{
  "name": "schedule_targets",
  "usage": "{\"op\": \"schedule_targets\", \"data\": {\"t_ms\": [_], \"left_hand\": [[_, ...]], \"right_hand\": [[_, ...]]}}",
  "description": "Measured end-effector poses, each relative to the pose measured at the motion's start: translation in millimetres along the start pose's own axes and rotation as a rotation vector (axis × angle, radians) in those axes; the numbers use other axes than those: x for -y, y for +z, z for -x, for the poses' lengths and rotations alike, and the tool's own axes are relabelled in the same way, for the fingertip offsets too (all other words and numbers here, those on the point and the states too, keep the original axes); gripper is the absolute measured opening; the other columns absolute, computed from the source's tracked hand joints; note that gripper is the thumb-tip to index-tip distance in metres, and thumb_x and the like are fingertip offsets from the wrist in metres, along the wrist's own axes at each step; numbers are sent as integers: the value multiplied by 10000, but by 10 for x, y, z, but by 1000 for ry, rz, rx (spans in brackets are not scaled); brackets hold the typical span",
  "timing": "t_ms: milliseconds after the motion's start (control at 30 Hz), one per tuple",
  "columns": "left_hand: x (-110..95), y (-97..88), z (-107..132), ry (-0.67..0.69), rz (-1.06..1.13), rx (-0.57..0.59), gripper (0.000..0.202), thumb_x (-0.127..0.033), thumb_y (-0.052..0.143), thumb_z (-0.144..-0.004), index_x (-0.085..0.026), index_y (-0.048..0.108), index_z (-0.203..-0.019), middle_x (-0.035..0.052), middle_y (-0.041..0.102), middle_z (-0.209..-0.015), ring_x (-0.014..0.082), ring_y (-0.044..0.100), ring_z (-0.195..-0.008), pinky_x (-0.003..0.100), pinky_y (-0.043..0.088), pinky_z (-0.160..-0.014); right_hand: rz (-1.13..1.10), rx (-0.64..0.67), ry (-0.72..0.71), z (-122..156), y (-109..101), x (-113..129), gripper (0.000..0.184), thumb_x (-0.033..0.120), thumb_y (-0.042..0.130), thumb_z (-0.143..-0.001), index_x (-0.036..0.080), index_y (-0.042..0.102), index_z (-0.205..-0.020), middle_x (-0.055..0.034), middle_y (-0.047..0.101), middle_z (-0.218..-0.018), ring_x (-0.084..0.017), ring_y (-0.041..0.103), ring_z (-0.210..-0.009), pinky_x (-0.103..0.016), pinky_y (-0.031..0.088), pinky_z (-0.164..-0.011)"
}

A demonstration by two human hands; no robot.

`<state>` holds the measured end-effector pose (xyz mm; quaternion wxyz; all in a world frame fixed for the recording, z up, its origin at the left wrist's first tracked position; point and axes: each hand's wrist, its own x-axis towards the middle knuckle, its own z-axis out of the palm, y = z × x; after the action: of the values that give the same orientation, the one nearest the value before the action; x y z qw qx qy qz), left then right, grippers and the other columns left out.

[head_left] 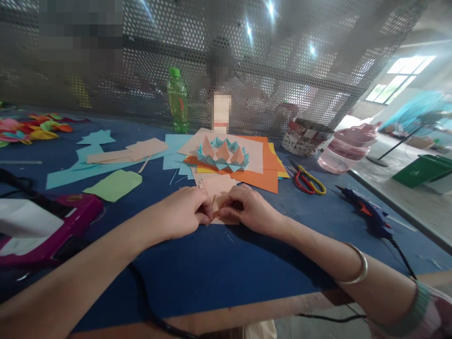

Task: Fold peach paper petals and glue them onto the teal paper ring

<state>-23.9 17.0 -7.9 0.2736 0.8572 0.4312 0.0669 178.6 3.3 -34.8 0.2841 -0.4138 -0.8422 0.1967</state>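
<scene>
Both of my hands meet at the middle of the blue table, over small peach paper pieces (219, 186). My left hand (185, 209) is closed, thumb and fingers pinching the edge of a peach paper piece. Opposite it, my right hand (252, 207) pinches the same small piece, which the fingers partly hide, so its exact shape does not show. Just beyond stands a folded paper ring (226, 162) of blue points with peach peaks inside. It rests on stacked peach and orange paper sheets (263, 181).
Red-and-yellow-handled scissors (307, 181), a glue gun (367, 209), a pink bottle (348, 150) and a round basket (305, 136) lie right. Left are green paper (115, 185), blue paper strips (67, 174) and a magenta device (70, 226). A green bottle (177, 101) stands behind.
</scene>
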Motion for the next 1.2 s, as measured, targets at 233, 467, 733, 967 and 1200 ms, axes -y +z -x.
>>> {"op": "schedule_targets", "data": {"t_ms": [233,467,733,967,1200], "left_hand": [[-30,-18,7,-36,-30,10,134,-131,581,-699,-222,679,-710,0,708,-778,178,635,-758,267,423,-673],[-24,-29,4,-59,-21,27,158,-165,539,-742,-228,684,-748,4,717,-807,176,637,-762,265,421,-665],[-37,24,-2,-87,-78,-31,164,-376,618,-759,-213,638,-752,15,671,-733,186,594,-688,270,366,-586],[-37,47,-19,-95,-43,-37,57,-271,641,-719,-216,634,-730,3,665,-717,174,592,-678,261,373,-594],[-32,39,-24,-96,-44,-25,32,-228,641,-707,-215,613,-714,-10,646,-698,155,577,-647,252,378,-593]], "right_hand": [[81,1,28,2,35,48,198,325,662,-829,154,630,-736,-7,590,-712,-116,479,-688,-258,352,-679],[115,11,64,-6,50,50,202,341,670,-820,156,642,-743,-8,583,-720,-121,476,-703,-260,342,-686],[136,4,67,-7,70,48,245,362,635,-845,152,620,-721,-19,589,-722,-124,474,-696,-265,342,-671],[145,-21,96,-11,78,26,263,386,687,-799,154,604,-708,-15,579,-719,-130,469,-708,-261,337,-659],[110,-6,115,-24,57,43,305,441,661,-815,148,628,-738,-26,589,-729,-134,479,-719,-268,345,-671]]}}
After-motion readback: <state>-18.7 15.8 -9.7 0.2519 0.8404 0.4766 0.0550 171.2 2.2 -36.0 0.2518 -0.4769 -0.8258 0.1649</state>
